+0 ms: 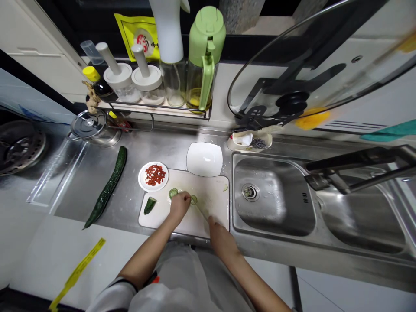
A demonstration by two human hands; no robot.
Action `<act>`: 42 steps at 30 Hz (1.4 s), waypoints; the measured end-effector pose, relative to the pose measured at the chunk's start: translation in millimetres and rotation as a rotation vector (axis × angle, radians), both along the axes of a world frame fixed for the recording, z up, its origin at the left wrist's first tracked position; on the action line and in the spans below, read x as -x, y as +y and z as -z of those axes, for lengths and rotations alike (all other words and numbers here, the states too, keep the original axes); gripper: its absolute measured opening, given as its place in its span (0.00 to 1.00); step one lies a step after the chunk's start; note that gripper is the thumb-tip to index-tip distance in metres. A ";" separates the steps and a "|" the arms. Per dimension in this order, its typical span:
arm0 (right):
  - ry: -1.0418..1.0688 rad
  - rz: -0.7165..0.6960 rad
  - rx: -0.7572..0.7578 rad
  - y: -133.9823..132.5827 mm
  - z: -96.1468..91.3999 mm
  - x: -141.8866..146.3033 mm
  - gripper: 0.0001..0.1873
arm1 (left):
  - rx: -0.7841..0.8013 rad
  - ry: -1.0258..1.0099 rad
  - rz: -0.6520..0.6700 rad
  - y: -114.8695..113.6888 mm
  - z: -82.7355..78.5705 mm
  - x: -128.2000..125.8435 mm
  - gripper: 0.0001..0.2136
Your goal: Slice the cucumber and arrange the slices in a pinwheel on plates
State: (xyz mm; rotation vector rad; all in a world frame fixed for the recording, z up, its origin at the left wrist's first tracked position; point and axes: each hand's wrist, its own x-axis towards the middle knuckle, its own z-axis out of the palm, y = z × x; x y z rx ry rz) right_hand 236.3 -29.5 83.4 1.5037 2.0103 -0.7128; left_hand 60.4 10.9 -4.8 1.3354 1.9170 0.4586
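Note:
My left hand [180, 204] rests on a white cutting board [214, 216], fingers curled over a short piece of cucumber [173, 193]. A thin cucumber slice [194, 199] lies just right of its fingertips. My right hand [221, 236] is closed on a knife [201, 211] whose pale blade points up-left toward the slice. A cucumber end piece [150, 205] lies at the board's left edge. Another small slice [225, 187] sits near the board's right edge.
A whole cucumber [107, 187] lies on the steel counter at left. A small plate of red berries [153, 176] and an empty white square dish [204, 159] sit behind the board. The sink [273, 199] is right of it. Bottles on a rack [156, 110] stand behind.

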 end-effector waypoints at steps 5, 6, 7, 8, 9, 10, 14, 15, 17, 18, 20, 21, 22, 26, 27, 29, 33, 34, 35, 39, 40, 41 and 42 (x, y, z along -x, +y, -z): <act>-0.012 -0.006 -0.010 0.1 3.2 0.0 0.23 | 0.032 0.010 -0.009 1.1 -0.8 -0.4 0.10; -0.016 -0.005 -0.004 0.4 3.5 0.2 0.23 | 0.038 0.012 -0.008 1.4 -1.0 -0.4 0.10; -0.019 -0.005 0.002 0.8 3.5 0.4 0.24 | 0.037 0.012 -0.007 1.6 -1.1 -0.4 0.10; -0.021 -0.006 0.005 1.2 3.4 0.7 0.24 | 0.032 0.011 -0.003 1.8 -1.3 -0.3 0.10; -0.023 -0.006 0.009 1.6 3.1 0.9 0.25 | 0.026 0.009 0.002 1.9 -1.4 -0.3 0.10; -0.026 -0.007 0.011 1.9 3.0 1.1 0.26 | 0.022 0.009 0.007 2.0 -1.4 -0.2 0.10; -0.026 -0.009 0.012 2.4 3.9 1.2 0.25 | 0.032 0.011 0.002 1.9 -1.0 -0.3 0.10; -0.022 -0.007 0.008 2.4 4.4 1.3 0.25 | 0.031 0.009 -0.002 1.8 -0.7 -0.3 0.10; -0.023 0.001 0.005 2.6 5.6 1.9 0.25 | 0.027 0.001 -0.008 1.8 0.1 -0.1 0.10; -0.024 0.001 0.006 2.8 6.2 2.3 0.25 | 0.024 -0.001 -0.009 1.8 0.5 0.0 0.10; -0.016 -0.013 0.011 3.3 7.3 3.3 0.26 | 0.019 0.002 -0.005 1.8 1.1 0.3 0.10; -0.013 -0.020 0.013 3.5 8.0 3.8 0.27 | 0.017 0.006 -0.002 1.9 1.2 0.3 0.09; -0.008 -0.026 0.016 3.7 8.8 4.2 0.27 | 0.015 0.011 0.002 2.0 1.1 0.2 0.09; -0.001 -0.015 0.014 2.7 12.2 4.2 0.26 | 0.031 0.026 0.010 3.0 -2.2 -1.2 0.10; 0.003 -0.016 0.011 1.9 12.9 3.5 0.26 | 0.038 0.030 0.009 3.3 -3.4 -1.6 0.10; 0.003 -0.023 0.001 -0.5 14.2 1.3 0.26 | 0.058 0.035 0.004 3.8 -5.3 -2.3 0.09; -0.008 -0.019 0.013 -8.4 16.9 -5.6 0.27 | 0.066 0.043 0.002 3.9 -5.5 -2.2 0.09; -0.011 -0.008 0.022 -10.6 17.3 -7.2 0.27 | 0.055 0.040 0.006 3.7 -4.9 -1.9 0.09; -0.017 0.007 0.026 -12.6 17.4 -8.5 0.26 | 0.040 0.034 0.009 3.4 -4.2 -1.6 0.09; -0.059 0.051 0.038 -18.0 12.4 -11.8 0.25 | 0.027 0.016 -0.005 2.0 -2.1 -0.6 0.09; -0.062 0.053 0.054 -18.9 10.3 -12.7 0.26 | 0.031 0.012 -0.008 1.7 -2.0 -0.7 0.09; -0.062 0.056 0.072 -19.8 8.2 -13.8 0.26 | 0.031 0.007 -0.008 1.4 -1.9 -0.8 0.08; -0.059 0.060 0.094 -20.7 6.4 -15.2 0.27 | 0.027 0.002 -0.008 1.2 -1.8 -1.1 0.08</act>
